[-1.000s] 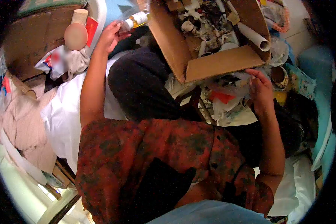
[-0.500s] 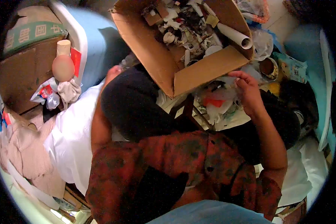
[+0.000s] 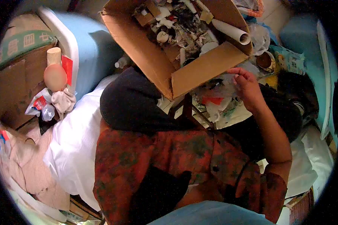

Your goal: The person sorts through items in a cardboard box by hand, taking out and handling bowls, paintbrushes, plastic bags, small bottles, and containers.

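A large cardboard box (image 3: 210, 71) stands tilted in front of me. Inside it lies mixed debris: pale scraps, dark dirt, bits of card and a white tube (image 3: 232, 32). My right hand (image 3: 248, 90) is at the box's near right edge. Its index finger stretches along the underside of the flap and appears to touch it, while the other fingers are partly curled; I see nothing held in them. Crumpled clear plastic (image 3: 221, 90) with a red piece lies just left of that hand. My left hand is out of sight beside my bent left knee.
A blue tub (image 3: 88, 41) stands at left, with a brown carton (image 3: 18, 71) beside it. White cloth or sheeting (image 3: 75, 131) spreads by my left leg. A small bottle (image 3: 122, 62) lies near the knee. At right are an open can (image 3: 266, 62), plastic bags and another blue container (image 3: 308, 45).
My left hand, seen earlier beside my left knee near something clear, has dropped out of sight. A small bottle shows there now. The view has shifted slightly; my right hand stays at the flap.
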`<state>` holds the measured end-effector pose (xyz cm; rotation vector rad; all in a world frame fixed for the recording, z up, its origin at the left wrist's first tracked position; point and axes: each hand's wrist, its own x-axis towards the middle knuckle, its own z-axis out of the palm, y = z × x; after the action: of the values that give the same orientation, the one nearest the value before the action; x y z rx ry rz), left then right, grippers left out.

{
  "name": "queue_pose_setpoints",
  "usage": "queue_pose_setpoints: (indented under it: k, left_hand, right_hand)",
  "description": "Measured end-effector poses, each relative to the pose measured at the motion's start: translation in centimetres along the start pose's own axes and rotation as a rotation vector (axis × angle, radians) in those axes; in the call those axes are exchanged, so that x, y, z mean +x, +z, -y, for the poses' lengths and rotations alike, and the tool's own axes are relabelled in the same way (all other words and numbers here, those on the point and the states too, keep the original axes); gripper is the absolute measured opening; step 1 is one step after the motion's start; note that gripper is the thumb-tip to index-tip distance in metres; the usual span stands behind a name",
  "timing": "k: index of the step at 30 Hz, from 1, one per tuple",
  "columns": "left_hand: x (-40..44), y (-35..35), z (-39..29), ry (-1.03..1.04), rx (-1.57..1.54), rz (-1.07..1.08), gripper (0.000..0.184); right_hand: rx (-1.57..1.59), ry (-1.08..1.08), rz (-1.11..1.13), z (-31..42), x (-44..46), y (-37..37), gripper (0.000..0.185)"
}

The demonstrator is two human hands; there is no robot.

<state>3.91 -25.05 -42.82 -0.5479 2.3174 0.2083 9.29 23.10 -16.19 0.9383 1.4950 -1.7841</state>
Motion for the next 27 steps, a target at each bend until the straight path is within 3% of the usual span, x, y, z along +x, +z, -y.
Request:
queue_pose_setpoints:
  k: [4, 8, 12, 13, 15, 17, 20, 22, 24, 27]
  left_hand:
    - [-2.5, -4.1, 0.0, 0.004, -0.126, 0.109, 0.025]
    - [-7.7, -16.8, -2.3, 0.047, -0.286, 0.216, 0.026]
    - [-13.4, -27.7, -10.8, 0.459, -0.456, 0.015, 0.028]
    - [-14.5, -27.6, -14.3, 0.588, -0.573, -0.055, 0.029]
    - [-10.4, -25.6, -18.4, 0.725, -0.464, 0.088, 0.035]
    - [-2.2, -21.5, -20.3, 0.865, 0.119, -0.07, 0.046]
    - [11.7, -15.7, -21.7, 0.46, 0.411, 0.031, 0.06]
    - [19.6, -10.9, -20.2, 0.359, 0.378, -0.159, 0.059]
    - [24.9, -6.9, -18.1, 0.383, 0.229, -0.402, 0.06]
    - [21.4, -4.3, -16.4, 0.557, -0.021, -0.655, 0.062]
  right_hand:
    - [-0.015, -0.028, -0.021, 0.0, 0.1, 0.0, 0.022]
    - [-0.041, -0.047, -0.033, -0.1, 0.0, 0.0, 0.022]
    - [0.015, -0.01, 0.001, 0.0, -0.3, -0.2, 0.021]
    - [0.013, -0.005, 0.002, -0.1, -0.3, -0.3, 0.02]
    - [0.002, -0.004, 0.002, -0.1, -0.3, -0.2, 0.019]
    - [-0.026, -0.005, 0.001, 0.4, -0.4, -0.2, 0.018]
    - [0.017, -0.042, 0.019, 0.2, 0.0, -0.4, 0.021]
    - [0.025, -0.019, 0.025, 0.3, 0.0, -0.7, 0.021]
    - [0.097, 0.018, 0.034, 0.6, -0.2, -0.5, 0.021]
    - [0.024, 0.055, 0.031, 0.6, -0.1, -0.5, 0.019]
